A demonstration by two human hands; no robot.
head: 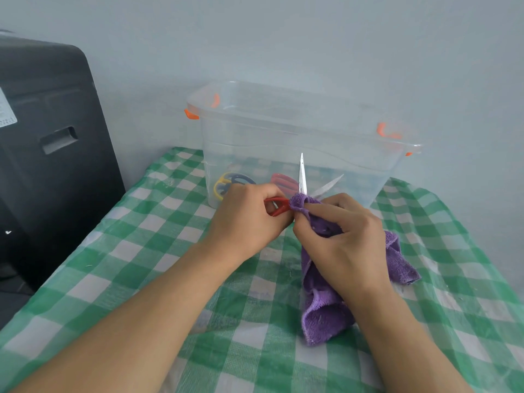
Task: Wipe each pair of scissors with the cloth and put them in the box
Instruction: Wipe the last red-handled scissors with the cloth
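Black case: a dark, hard-sided black case (54, 154) stands at the far left, beside the table, with a recessed handle slot on its side and a pale label at its left edge.
Table: the table (147, 279) carries a green-and-white checked covering and reaches back to a pale wall.
Box: a clear plastic box (283, 143) with orange clips stands open at the back of the table, in the middle of the view.
Scissors in the box: seen through the clear wall, a pair with yellow and blue handles (226, 184) lies at the left of the floor, and red handles (282, 181) of another pair lie just to its right.
Left hand: the left hand (249, 219) is in front of the box, its fingers curled round the red handle loops of the red scissors (279, 207); the grip is tight on that handle.
Red scissors: held above the table just in front of the box, blades spread apart, one pointing up and the other slanting up to the right.
Right hand: the right hand (340, 239) pinches the purple cloth (323, 316) against the scissors where the blades meet; its grip is narrow, holding the cloth.
Purple cloth: its upper fold wraps the blade base, the rest hangs below the right hand onto the table.
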